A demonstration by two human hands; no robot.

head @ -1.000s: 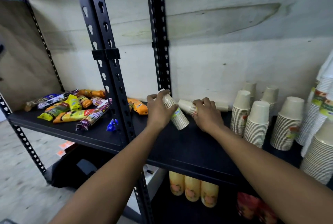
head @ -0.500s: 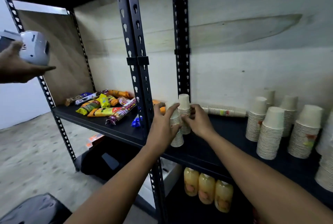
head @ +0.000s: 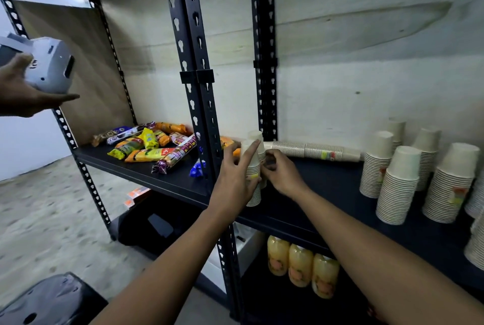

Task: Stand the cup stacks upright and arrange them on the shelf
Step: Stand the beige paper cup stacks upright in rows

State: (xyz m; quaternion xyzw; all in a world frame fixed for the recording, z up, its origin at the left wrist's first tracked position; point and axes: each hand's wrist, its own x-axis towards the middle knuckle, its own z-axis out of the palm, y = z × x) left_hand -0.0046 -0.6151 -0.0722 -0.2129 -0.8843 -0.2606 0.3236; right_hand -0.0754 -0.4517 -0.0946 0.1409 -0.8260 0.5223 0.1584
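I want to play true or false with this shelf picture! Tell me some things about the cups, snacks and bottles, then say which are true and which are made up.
1. Three juice bottles stand below the cup shelf. True.
2. Every cup stack stands upright. False: a long cup stack lies on its side by the wall.
3. The snack packets lie to the left of the cups. True.
4. Both hands are empty. False: the left hand holds a small front cup stack, and the right hand holds a rear cup stack just behind it.
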